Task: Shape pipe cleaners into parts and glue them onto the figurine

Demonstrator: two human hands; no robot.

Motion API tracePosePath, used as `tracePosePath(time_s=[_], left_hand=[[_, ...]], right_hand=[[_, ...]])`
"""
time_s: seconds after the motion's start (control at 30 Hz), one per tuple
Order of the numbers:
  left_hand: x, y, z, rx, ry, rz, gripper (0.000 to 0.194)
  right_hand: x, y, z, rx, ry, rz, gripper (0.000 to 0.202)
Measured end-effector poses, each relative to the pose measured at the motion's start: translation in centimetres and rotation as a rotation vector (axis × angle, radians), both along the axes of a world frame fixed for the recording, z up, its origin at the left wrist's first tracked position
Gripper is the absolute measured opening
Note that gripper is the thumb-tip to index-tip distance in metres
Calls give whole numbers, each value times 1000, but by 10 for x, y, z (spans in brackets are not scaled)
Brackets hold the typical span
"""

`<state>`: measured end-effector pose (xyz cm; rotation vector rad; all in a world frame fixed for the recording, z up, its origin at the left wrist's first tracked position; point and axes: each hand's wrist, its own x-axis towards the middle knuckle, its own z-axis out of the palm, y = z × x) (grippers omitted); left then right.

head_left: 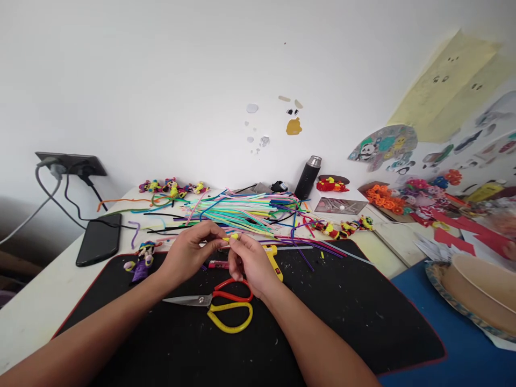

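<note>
Between my fingertips is a small piece of yellow pipe cleaner (231, 237), partly hidden by them. My left hand (193, 250) pinches its left end, and my right hand (250, 262) pinches the other end close by. Below my hands, scissors (230, 305) with one red and one yellow handle lie on the black mat (342, 322), blades pointing left. A yellow glue gun (274, 264) lies partly hidden behind my right hand. A purple pipe-cleaner doll (141, 264) rests left of my left hand.
Behind my hands spreads a pile of colourful pipe cleaners (242, 209). A black phone (99, 240) lies at left, below a power strip (72, 164). A black bottle (308, 178) and a white box (342, 202) stand at the back. A round bowl (484, 285) sits at right.
</note>
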<state>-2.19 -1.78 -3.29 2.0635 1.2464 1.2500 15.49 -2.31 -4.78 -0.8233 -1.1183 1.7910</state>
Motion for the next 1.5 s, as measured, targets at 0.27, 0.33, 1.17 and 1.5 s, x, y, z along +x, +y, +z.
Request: tracePosePath(time_s=[0.27,0.33,1.17,1.5], left_hand=[[2,0,-1,-37,-23,-10,14],[1,0,-2,-45,-14,-8,15],[2,-1,2,-140,-62,-44,17],[2,0,5,-339,-272,-66,28]], right_hand=[[0,2,-2,-9,31,-21,40],[-1,3,-3,-6,37,-27,41],[2,6,-3,-18,47,-68,42],[0,6,-5,-13,64,-70,39]])
